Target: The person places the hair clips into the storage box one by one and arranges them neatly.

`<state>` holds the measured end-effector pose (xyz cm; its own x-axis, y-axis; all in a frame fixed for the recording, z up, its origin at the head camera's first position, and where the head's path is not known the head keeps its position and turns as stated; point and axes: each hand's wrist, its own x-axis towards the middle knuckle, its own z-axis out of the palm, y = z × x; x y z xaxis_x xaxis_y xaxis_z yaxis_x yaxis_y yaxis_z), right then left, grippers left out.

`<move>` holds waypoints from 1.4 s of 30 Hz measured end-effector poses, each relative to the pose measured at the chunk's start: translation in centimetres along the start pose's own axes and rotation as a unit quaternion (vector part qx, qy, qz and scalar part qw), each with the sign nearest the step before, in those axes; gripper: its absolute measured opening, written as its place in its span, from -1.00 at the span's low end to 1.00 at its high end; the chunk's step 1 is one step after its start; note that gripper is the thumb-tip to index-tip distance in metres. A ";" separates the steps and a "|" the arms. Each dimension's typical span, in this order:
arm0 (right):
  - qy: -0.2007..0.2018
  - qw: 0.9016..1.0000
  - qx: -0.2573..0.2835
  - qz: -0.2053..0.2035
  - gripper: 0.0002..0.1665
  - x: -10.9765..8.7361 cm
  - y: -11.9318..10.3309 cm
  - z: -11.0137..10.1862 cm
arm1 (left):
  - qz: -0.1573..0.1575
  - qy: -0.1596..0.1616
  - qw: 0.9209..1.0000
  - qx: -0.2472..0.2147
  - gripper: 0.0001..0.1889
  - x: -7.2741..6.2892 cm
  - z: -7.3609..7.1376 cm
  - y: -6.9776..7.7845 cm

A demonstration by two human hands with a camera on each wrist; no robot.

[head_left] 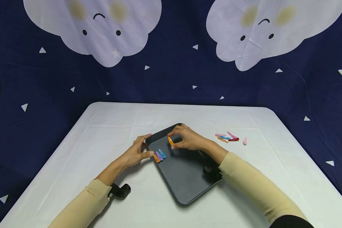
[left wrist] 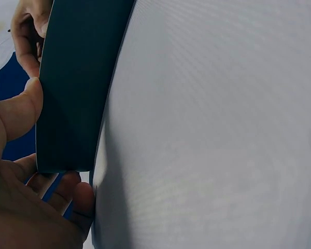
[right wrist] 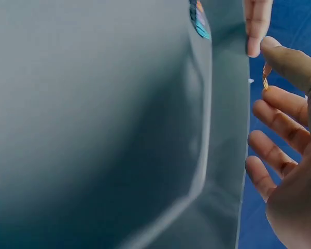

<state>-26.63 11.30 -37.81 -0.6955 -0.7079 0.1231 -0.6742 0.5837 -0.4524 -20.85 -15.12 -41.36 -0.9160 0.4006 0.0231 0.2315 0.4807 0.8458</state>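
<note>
My right hand (head_left: 189, 139) pinches an orange snap hair clip (head_left: 170, 141) between thumb and index finger, above the far part of a dark grey rectangular tray (head_left: 185, 177). The right wrist view shows that clip (right wrist: 265, 78) between the two fingertips, the other fingers spread loosely. At the tray's left far corner my left hand (head_left: 134, 154) grips the rim, thumb on the edge and fingers against the outer wall (left wrist: 72, 104). Inside, by the left wall, an orange clip (head_left: 156, 158), a purple clip (head_left: 159, 155) and a blue clip (head_left: 162, 153) lie side by side.
Right of the tray, a loose group of pink, blue, orange and red hair clips (head_left: 233, 139) lies on the white-covered table (head_left: 102, 126). One pink clip (head_left: 244, 141) sits apart, farther right. A dark blue cloth with clouds (head_left: 165, 82) hangs behind the table.
</note>
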 end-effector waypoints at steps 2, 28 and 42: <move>-0.009 1.000 -0.003 0.000 -0.39 0.1 -0.1 0.3 | 0.000 0.001 1.000 0.002 -0.21 0.0 0.0 0.0; -0.086 0.995 -0.043 -0.005 -0.39 1.0 -0.3 2.8 | -0.005 -0.001 1.000 0.014 -0.22 0.0 -0.1 0.1; -0.098 0.994 -0.047 -0.013 -0.40 1.2 0.0 3.3 | -0.001 -0.008 1.000 0.011 -0.22 0.0 -0.2 0.2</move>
<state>-26.61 9.14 -40.54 -0.6210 -0.7825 -0.0451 -0.7185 0.5913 -0.3663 -20.84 -15.22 -41.07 -0.9113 0.4116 0.0125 0.2369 0.4991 0.8336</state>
